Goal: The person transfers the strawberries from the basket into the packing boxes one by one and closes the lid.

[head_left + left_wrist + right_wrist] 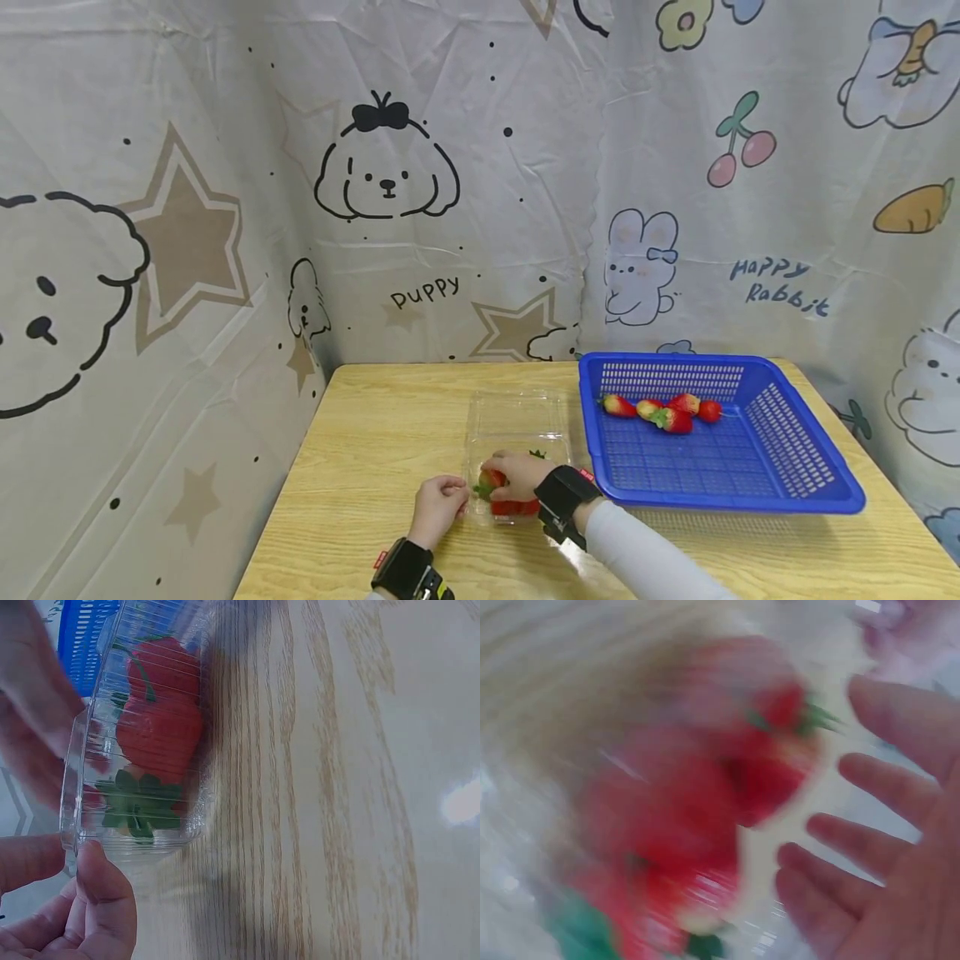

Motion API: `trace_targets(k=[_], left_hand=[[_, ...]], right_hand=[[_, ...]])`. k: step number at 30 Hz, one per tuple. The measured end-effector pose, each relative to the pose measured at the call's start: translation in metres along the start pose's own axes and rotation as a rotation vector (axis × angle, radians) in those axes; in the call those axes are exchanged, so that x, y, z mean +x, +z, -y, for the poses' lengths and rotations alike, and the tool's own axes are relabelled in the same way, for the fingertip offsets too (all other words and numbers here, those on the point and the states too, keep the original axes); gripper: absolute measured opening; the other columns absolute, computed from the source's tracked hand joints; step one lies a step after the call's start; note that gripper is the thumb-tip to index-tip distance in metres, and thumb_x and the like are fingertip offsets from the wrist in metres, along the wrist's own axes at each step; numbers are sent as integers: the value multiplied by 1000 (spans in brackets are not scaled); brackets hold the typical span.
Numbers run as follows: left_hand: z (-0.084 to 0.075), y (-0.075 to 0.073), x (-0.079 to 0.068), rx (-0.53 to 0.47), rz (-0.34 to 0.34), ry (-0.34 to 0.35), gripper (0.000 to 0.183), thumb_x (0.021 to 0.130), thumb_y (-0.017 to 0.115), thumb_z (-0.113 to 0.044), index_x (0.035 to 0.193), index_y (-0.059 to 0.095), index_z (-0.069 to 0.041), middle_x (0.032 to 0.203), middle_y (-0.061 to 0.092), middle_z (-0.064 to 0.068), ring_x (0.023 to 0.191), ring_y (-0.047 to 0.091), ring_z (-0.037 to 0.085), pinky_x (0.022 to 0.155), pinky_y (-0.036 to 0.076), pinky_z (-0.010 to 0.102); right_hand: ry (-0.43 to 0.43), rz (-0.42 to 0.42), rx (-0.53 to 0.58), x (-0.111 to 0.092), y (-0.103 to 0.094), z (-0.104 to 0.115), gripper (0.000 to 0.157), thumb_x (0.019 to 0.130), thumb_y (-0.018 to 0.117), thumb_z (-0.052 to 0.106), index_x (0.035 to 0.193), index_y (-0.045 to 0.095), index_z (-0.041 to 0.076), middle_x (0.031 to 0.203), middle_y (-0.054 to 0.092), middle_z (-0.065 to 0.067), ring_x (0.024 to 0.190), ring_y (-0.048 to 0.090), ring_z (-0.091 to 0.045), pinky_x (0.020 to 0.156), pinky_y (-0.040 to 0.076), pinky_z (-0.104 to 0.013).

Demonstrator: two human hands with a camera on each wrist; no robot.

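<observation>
Pinching a clear box (73,776) on wood-grain table (390,417), left fingers (105,892); right fingers (862,840) splayed near strawberries (513,507); cartoon-printed cloth (487,250) beyond.

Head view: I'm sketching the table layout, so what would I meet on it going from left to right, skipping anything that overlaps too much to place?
Left hand → clear plastic box → blue basket.

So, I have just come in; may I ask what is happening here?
A person is working with strawberries in a clear plastic container. The left hand pinches the container's left edge; the right hand is over those strawberries, its fingers spread, gripping none. More strawberries lie toward the far left corner of the blue plastic basket.
</observation>
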State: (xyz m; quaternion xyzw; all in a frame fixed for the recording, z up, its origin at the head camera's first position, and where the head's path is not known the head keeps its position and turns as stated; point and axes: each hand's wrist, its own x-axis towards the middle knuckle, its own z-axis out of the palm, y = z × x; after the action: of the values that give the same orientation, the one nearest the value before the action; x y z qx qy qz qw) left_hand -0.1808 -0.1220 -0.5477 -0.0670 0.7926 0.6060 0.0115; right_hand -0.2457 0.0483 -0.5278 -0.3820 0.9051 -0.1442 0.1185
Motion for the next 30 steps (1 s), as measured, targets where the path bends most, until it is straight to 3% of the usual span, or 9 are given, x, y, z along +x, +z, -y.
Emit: trace_targets(k=[4, 8, 12, 15, 19, 23, 26, 30], left_hand=[[1, 0, 0, 5, -2, -4, 16, 80, 59, 2, 92, 60, 14, 63, 57, 2, 50, 53, 7, 51, 51, 31], [1, 1, 0, 8, -6, 2, 17, 80, 59, 2, 91, 60, 14, 64, 58, 3, 50, 53, 7, 51, 51, 32], [0, 1, 0, 14, -4, -2, 17, 80, 60, 2, 91, 60, 14, 63, 58, 2, 50, 53, 7, 51, 52, 34], [0, 0, 0, 20, 2, -1, 16, 80, 60, 2, 91, 60, 14, 63, 58, 2, 50, 53, 7, 52, 52, 35], [1, -1, -1, 15, 5, -5, 17, 81, 60, 2, 92, 60, 14, 63, 58, 3, 51, 54, 8, 52, 52, 35], [1, -2, -1, 3, 5, -4, 18, 80, 60, 1, 93, 60, 15, 64, 59, 4, 52, 56, 11, 52, 52, 34], [1, -2, -1, 3, 2, -4, 18, 80, 60, 1, 92, 60, 14, 64, 58, 3, 52, 55, 10, 52, 52, 33], [3, -2, 1, 1, 3, -2, 18, 80, 60, 1, 92, 60, 14, 63, 57, 2, 51, 54, 8, 51, 52, 33]], right_hand=[[34, 86, 34, -6, -41, 7, 45, 84, 65, 25, 124, 55, 8, 125, 54, -9, 115, 50, -23, 96, 40, -35], [109, 119, 115, -19, -93, 5, 45, 87, 60, 23, 129, 51, 10, 133, 49, -11, 123, 43, -29, 101, 35, -43], [145, 43, 109, -34, -132, -16, 42, 89, 58, 24, 128, 51, 9, 130, 51, -14, 120, 46, -32, 99, 36, -45], [166, -76, 99, -45, -148, -37, 36, 89, 57, 21, 121, 55, 3, 123, 55, -18, 114, 50, -34, 94, 40, -46], [226, -284, 106, -57, -152, -65, 35, 87, 58, 13, 118, 55, -3, 120, 54, -23, 114, 48, -39, 95, 38, -49], [284, -461, 98, -64, -138, -90, 47, 82, 62, 8, 125, 48, -4, 125, 47, -28, 117, 42, -43, 97, 34, -53], [325, -526, 93, -68, -121, -108, 57, 79, 65, 7, 129, 41, -3, 128, 41, -31, 117, 39, -47, 96, 33, -57], [382, -543, 108, -68, -97, -136, 62, 77, 66, 7, 133, 38, -1, 128, 38, -34, 115, 38, -51, 94, 32, -60]])
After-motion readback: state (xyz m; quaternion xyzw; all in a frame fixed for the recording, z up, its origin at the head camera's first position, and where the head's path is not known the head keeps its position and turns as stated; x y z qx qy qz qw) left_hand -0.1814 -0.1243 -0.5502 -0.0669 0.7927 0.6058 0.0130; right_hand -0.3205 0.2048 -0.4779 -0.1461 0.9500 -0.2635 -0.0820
